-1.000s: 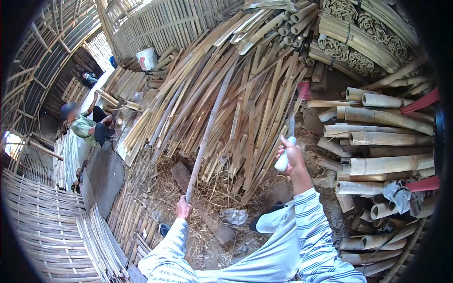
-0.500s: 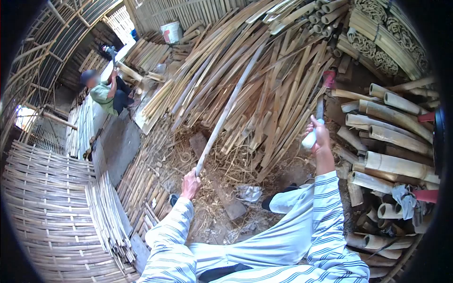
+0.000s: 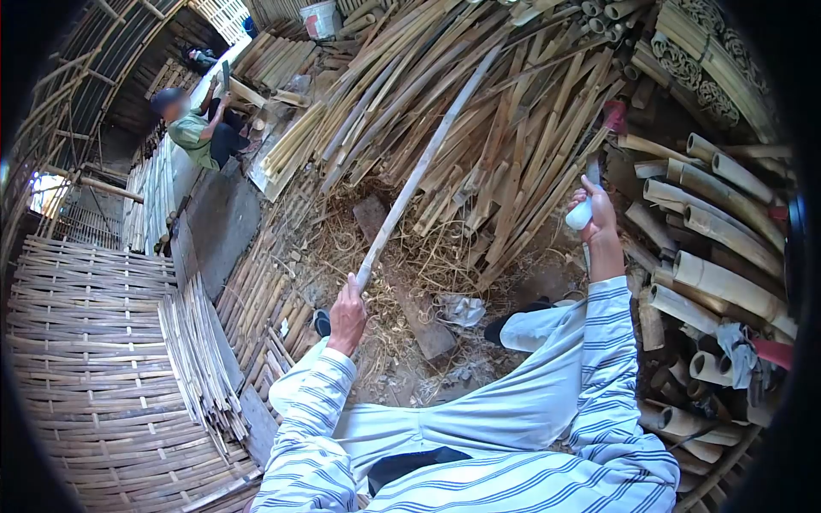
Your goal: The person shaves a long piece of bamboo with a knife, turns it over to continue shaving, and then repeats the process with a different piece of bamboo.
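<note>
My left hand (image 3: 348, 316) is closed around the near end of a long pale bamboo strip (image 3: 428, 162), which slants up and away over the pile of strips. My right hand (image 3: 596, 209) grips the whitish handle of a knife (image 3: 579, 215); its dark blade points away from me beside the pile's right edge. Between my hands, a wooden block (image 3: 423, 321) lies on the ground among thin shavings (image 3: 393, 299). A crumpled pale wrapper (image 3: 463, 309) rests beside the block.
Split bamboo strips (image 3: 505, 145) spread ahead. Cut bamboo pieces (image 3: 727, 274) are stacked at the right. A woven bamboo panel (image 3: 94, 342) stands at the left. Another person (image 3: 197, 132) sits at the back left, holding a blade. A white bucket (image 3: 321, 19) is behind.
The view has shifted a little. My left hand has moved slightly up in the picture with the strip, still holding it. The other person's blade has shifted.
</note>
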`<state>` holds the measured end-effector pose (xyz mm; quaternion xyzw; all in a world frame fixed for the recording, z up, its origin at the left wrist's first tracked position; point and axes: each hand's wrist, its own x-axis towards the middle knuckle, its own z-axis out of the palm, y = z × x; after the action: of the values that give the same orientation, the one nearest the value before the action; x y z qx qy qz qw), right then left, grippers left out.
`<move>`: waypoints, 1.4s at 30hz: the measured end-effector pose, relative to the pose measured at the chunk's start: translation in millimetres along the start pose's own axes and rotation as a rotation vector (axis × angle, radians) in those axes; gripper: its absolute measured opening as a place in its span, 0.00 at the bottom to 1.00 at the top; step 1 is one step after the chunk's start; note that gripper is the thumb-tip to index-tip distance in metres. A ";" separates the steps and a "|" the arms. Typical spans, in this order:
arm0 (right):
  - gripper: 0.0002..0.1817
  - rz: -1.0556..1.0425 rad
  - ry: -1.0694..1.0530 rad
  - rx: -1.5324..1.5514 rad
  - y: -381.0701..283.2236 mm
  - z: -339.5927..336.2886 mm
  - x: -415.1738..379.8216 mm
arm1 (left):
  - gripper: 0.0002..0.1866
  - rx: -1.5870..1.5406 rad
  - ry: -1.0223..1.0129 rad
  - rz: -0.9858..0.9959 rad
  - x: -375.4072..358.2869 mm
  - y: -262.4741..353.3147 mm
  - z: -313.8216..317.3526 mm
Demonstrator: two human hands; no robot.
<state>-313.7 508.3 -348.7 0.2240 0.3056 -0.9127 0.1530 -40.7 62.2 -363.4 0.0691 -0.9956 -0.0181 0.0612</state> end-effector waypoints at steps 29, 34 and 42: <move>0.10 0.071 -0.004 0.080 7.6 8.2 -9.1 | 0.12 -1.914 -0.596 -0.783 53.9 32.8 -39.6; 0.09 0.059 -0.006 0.057 7.4 10.1 -8.1 | 0.12 -1.564 -0.540 -0.638 60.3 23.9 -62.2; 0.09 0.072 0.031 0.062 10.6 13.7 -8.5 | 0.13 -1.324 -0.418 -0.528 63.1 32.6 -125.6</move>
<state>-306.4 492.7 -339.9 0.2536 0.2712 -0.9121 0.1739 -91.5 82.1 -229.8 0.2499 -0.7176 -0.6412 -0.1072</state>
